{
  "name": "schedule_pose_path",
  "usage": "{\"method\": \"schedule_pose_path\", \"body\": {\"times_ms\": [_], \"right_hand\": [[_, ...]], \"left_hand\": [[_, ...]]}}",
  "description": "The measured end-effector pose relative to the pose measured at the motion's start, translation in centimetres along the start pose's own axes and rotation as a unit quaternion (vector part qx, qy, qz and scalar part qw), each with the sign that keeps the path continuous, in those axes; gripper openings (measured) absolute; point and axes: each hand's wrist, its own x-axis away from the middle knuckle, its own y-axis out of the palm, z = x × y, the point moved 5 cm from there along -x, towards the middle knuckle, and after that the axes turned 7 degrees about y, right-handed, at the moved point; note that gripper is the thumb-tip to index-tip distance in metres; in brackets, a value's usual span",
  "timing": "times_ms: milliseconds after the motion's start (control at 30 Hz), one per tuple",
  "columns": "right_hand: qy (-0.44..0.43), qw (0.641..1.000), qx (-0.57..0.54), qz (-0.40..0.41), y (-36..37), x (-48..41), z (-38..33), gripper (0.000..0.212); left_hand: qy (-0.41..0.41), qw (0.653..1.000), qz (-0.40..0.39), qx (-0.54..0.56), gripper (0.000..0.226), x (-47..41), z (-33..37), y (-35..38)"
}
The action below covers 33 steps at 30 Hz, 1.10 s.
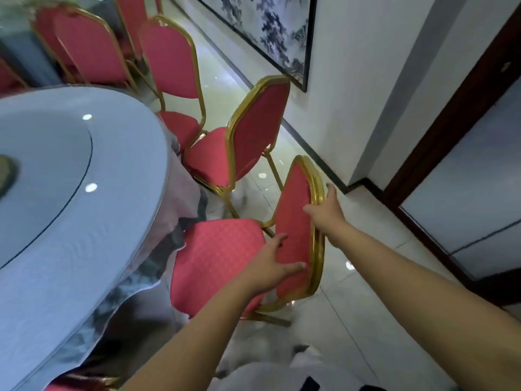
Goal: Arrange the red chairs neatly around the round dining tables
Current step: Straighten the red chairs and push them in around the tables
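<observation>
The nearest red chair (217, 258), gold-framed, stands beside the round table (56, 221) with its seat turned toward the blue tablecloth. My right hand (327, 210) grips the gold frame at the backrest's upper edge, thumb on the front and fingers behind. Lower on the backrest, my left hand (270, 263) lies spread, its straight fingers pressing the red padding. A second red chair (253, 131) stands just beyond, seat at the table's edge. A third red chair (169, 57) is further back.
More red chairs (84, 49) ring a second table at the top left. A white wall with a framed ink painting (267, 26) runs close along the right of the chairs. A dark door frame (451, 108) stands at the right. Shiny tiled floor (366, 292) lies behind the nearest chair.
</observation>
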Motion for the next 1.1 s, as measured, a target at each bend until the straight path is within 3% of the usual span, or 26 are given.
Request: {"method": "schedule_pose_path", "body": {"times_ms": [33,133,267,467,567,700,767,833,900,1000,1100], "right_hand": [[0.033,0.994,-0.092,-0.045,0.7,-0.3,1.2,0.064],[0.029,0.983,-0.171,-0.061,1.3,-0.8,2.0,0.048],[0.045,0.971,-0.218,-0.088,1.5,-0.7,2.0,0.059],[0.067,0.963,-0.237,-0.107,2.2,3.1,3.9,0.068],[0.143,0.939,-0.25,-0.19,4.1,6.8,6.0,0.072],[0.255,0.894,-0.147,-0.338,7.7,15.0,9.3,0.04],[0.273,0.882,-0.089,-0.373,8.9,18.6,10.3,0.029],[0.284,0.874,-0.055,-0.389,9.5,20.8,11.0,0.023],[0.303,0.863,-0.039,-0.402,10.1,22.8,11.5,0.021],[0.295,0.852,0.0,-0.432,12.1,26.6,12.0,0.033],[0.251,0.831,0.044,-0.495,15.6,32.3,12.2,0.036]], "left_hand": [[-0.013,1.0,-0.003,0.014,0.094,-0.7,0.7,1.6],[-0.032,0.999,0.026,-0.007,0.094,-2.8,2.2,5.0],[-0.061,0.991,0.093,-0.073,0.087,-2.8,2.4,6.4],[-0.106,0.99,0.058,-0.075,0.089,1.3,0.3,6.5],[-0.133,0.987,0.031,-0.083,0.093,4.7,-1.6,5.9],[-0.145,0.986,0.05,-0.065,0.072,9.7,-3.3,4.5],[-0.146,0.986,0.049,-0.057,0.072,12.8,-4.2,3.5],[-0.157,0.982,0.099,-0.024,0.065,16.8,-5.3,1.8],[-0.161,0.951,0.254,0.078,0.049,22.3,-6.5,-0.3],[-0.142,0.822,0.508,0.217,0.037,31.8,-8.8,-1.7],[-0.141,0.716,0.618,0.293,0.031,39.6,-11.5,-0.2]]}}
